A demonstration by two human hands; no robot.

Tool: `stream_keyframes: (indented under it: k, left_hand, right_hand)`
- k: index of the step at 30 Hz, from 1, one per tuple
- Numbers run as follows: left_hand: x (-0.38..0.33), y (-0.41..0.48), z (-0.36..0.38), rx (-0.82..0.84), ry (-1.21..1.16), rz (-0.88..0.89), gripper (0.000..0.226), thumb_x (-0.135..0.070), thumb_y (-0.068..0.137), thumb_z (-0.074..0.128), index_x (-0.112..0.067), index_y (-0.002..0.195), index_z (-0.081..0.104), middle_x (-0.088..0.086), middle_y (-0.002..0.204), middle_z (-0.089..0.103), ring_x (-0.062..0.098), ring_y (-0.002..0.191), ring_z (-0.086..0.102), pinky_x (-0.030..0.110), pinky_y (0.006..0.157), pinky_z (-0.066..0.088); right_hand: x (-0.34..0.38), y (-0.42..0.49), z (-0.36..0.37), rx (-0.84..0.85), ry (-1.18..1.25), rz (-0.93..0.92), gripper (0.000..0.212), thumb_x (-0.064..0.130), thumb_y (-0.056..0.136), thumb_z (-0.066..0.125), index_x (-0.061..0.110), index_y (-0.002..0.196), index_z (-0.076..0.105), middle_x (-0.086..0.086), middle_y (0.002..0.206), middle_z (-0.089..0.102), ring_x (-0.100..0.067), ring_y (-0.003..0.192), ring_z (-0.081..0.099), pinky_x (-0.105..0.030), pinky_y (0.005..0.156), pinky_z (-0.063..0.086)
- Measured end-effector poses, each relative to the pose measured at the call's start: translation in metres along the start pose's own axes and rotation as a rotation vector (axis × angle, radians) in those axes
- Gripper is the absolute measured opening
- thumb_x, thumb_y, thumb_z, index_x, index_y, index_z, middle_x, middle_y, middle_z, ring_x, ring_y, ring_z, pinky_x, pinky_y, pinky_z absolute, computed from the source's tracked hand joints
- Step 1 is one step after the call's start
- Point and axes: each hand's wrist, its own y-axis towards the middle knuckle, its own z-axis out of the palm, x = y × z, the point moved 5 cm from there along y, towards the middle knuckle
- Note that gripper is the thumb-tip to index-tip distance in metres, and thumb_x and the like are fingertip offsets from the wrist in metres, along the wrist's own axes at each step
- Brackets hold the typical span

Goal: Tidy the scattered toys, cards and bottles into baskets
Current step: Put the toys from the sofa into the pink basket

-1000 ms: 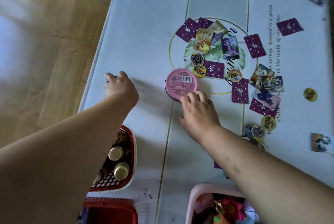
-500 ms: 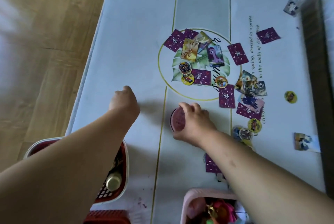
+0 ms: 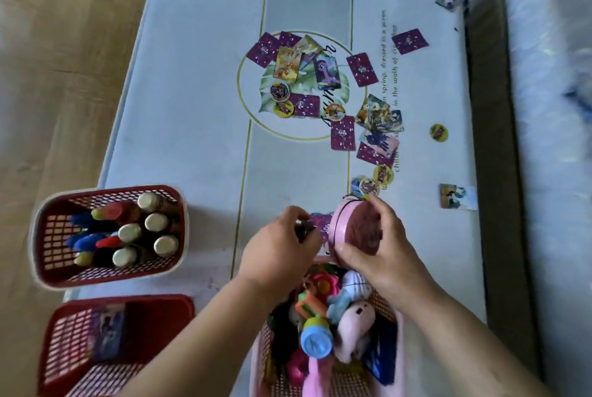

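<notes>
Pink round tin clamped tilted on edge in right hand, fingers curled round rim, just above far rim of pink basket | left hand pinched shut on small dark item, unidentifiable | found tin label too blurred to read | read on mat: "spring dressed in a"

At the near end of the mat stand 3 baskets: the bottle basket on the left, the card basket nearer than it, and the toy basket to the right. Cards lie scattered farther out. The round tin is over the toy basket's far edge, in the right hand, with the left hand just to its left.
</notes>
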Motion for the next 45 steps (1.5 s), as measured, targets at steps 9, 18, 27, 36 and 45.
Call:
stream_keyframes:
  k: [9,18,27,36,45]
  left_hand:
    - [0.006,-0.101,0.053,-0.053,0.162,-0.041,0.033,-0.038,0.088,0.058,-0.028,0.120,0.059,0.001,0.113,0.069,0.027,0.102,0.064,0.029,0.070,0.042]
    - [0.046,-0.137,0.080,-0.123,0.246,-0.171,0.060,-0.025,0.091,0.054,-0.016,0.147,0.034,0.007,0.154,0.032,0.029,0.135,0.030,0.035,0.111,0.024]
    - [0.091,-0.114,0.074,-0.027,0.046,-0.560,0.019,-0.005,0.090,0.046,-0.001,0.108,0.049,0.023,0.112,0.063,0.038,0.103,0.061,0.038,0.079,0.047]
    - [0.096,-0.104,0.071,0.199,-0.132,-0.622,0.017,-0.007,0.091,0.049,0.004,0.093,0.062,0.024,0.093,0.068,0.036,0.083,0.069,0.043,0.075,0.060]
    - [0.018,-0.102,0.071,0.314,-0.224,-0.451,0.014,0.005,0.088,0.046,0.002,0.089,0.060,0.016,0.071,0.063,0.025,0.056,0.062,0.031,0.047,0.055]
  right_hand:
    - [-0.051,-0.088,0.007,0.160,-0.125,-0.084,0.100,0.047,0.065,0.075,0.029,0.146,0.020,0.008,0.150,0.021,-0.011,0.140,0.024,-0.030,0.114,0.026]
    - [-0.085,-0.123,0.020,0.171,-0.265,-0.080,0.097,0.055,0.070,0.071,0.029,0.148,0.021,0.002,0.151,0.026,-0.020,0.139,0.024,-0.034,0.112,0.030]
    - [-0.124,-0.128,0.023,0.008,-0.262,0.223,0.083,0.041,0.081,0.067,0.016,0.147,0.023,-0.008,0.144,0.035,-0.027,0.129,0.042,-0.039,0.102,0.043]
    - [-0.135,-0.131,0.017,-0.099,-0.031,0.404,0.064,0.008,0.082,0.056,0.022,0.140,0.034,-0.006,0.131,0.049,-0.027,0.115,0.055,-0.033,0.090,0.048]
    - [-0.135,-0.153,-0.045,-0.298,0.109,0.448,0.053,0.004,0.088,0.055,0.024,0.135,0.040,-0.006,0.127,0.055,-0.024,0.111,0.059,-0.032,0.082,0.052]
